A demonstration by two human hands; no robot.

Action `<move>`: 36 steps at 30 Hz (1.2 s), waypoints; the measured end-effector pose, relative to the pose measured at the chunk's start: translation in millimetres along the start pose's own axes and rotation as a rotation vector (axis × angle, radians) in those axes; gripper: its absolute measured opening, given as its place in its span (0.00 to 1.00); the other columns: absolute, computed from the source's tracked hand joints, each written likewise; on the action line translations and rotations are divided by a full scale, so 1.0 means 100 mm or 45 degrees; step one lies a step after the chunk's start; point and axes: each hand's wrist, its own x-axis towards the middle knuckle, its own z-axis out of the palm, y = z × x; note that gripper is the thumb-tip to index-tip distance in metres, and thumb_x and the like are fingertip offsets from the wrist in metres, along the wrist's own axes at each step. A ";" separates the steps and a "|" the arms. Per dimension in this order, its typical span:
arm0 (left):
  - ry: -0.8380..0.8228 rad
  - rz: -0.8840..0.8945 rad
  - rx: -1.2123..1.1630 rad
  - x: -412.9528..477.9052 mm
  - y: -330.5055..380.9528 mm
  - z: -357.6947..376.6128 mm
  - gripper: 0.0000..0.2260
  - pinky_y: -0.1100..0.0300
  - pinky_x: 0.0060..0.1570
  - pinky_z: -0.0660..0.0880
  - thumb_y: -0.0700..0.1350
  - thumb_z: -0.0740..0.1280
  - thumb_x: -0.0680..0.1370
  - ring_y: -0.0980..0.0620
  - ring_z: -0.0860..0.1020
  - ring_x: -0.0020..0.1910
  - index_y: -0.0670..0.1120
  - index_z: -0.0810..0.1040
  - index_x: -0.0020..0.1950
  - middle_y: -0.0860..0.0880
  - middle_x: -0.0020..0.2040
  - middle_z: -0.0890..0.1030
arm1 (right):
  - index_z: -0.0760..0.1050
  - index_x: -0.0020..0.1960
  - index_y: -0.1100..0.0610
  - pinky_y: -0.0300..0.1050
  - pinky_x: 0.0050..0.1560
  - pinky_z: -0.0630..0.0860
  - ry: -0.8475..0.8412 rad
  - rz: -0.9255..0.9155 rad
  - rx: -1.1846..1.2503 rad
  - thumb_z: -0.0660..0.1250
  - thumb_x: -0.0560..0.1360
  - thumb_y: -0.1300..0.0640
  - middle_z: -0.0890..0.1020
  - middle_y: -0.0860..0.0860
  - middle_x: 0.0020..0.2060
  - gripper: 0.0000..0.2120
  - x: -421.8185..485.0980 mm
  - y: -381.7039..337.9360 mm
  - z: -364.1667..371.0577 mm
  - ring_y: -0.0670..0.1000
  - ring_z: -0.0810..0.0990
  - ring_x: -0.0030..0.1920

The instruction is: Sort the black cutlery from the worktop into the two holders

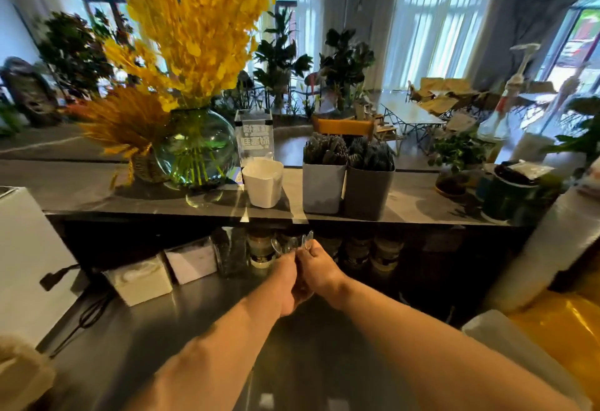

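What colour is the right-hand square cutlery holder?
It is a dark grey square holder, best seen in head view.

Both arms bare, stretched fwd. L forearm [211,345] enters from approx 7 o'clock, R forearm [422,329] from approx 4 o'clock. They converge just below frame centre. L hand [285,281] & R hand [319,268] touch side by side, R sitting at approx 1 o'clock of L. Both have fingers curled, backs of hands toward the camera. Together they grip a small bunch of cutlery [292,243], tips poking out toward 12 o'clock above the fingers. R wrist bends slightly inward, toward 10 o'clock; L wrist approx straight. Blur hides indiv. finger positions.
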 end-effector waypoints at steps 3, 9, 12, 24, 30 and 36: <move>-0.037 0.065 0.003 -0.12 0.25 -0.07 0.16 0.51 0.49 0.81 0.55 0.66 0.83 0.43 0.81 0.48 0.43 0.82 0.53 0.40 0.49 0.84 | 0.72 0.62 0.54 0.55 0.59 0.82 -0.060 -0.073 -0.037 0.55 0.88 0.51 0.79 0.59 0.60 0.10 -0.04 -0.28 0.03 0.58 0.81 0.58; -0.064 0.310 0.214 -0.32 0.81 -0.21 0.17 0.61 0.28 0.65 0.53 0.62 0.84 0.52 0.72 0.27 0.49 0.78 0.38 0.48 0.30 0.78 | 0.72 0.62 0.60 0.47 0.39 0.82 -0.002 -0.260 0.193 0.60 0.85 0.54 0.82 0.57 0.43 0.11 0.03 -0.84 0.17 0.51 0.84 0.40; -0.061 0.459 0.370 -0.31 1.05 -0.25 0.18 0.59 0.31 0.65 0.52 0.56 0.85 0.51 0.70 0.28 0.48 0.78 0.41 0.46 0.33 0.76 | 0.71 0.59 0.56 0.53 0.44 0.84 0.094 -0.328 0.262 0.69 0.80 0.52 0.84 0.58 0.48 0.12 0.14 -1.10 0.16 0.59 0.86 0.49; -0.094 0.833 0.067 0.23 2.01 -0.08 0.19 0.63 0.30 0.70 0.45 0.49 0.88 0.53 0.71 0.33 0.45 0.73 0.42 0.49 0.30 0.75 | 0.78 0.62 0.61 0.39 0.39 0.81 0.101 -0.595 0.497 0.78 0.75 0.56 0.85 0.54 0.44 0.18 0.78 -2.04 0.24 0.46 0.84 0.38; -0.245 0.755 -0.252 0.78 2.41 0.00 0.15 0.59 0.46 0.75 0.40 0.54 0.86 0.50 0.80 0.43 0.41 0.79 0.49 0.42 0.43 0.81 | 0.82 0.55 0.64 0.37 0.36 0.79 0.208 -0.565 0.612 0.76 0.77 0.62 0.83 0.53 0.38 0.09 1.39 -2.13 0.21 0.44 0.82 0.35; -0.237 0.662 -0.227 1.43 2.52 -0.08 0.12 0.57 0.47 0.81 0.40 0.62 0.81 0.49 0.85 0.46 0.41 0.83 0.59 0.40 0.48 0.86 | 0.81 0.48 0.61 0.38 0.36 0.79 0.285 -0.534 0.518 0.70 0.77 0.64 0.83 0.54 0.35 0.01 1.90 -1.93 0.15 0.49 0.81 0.37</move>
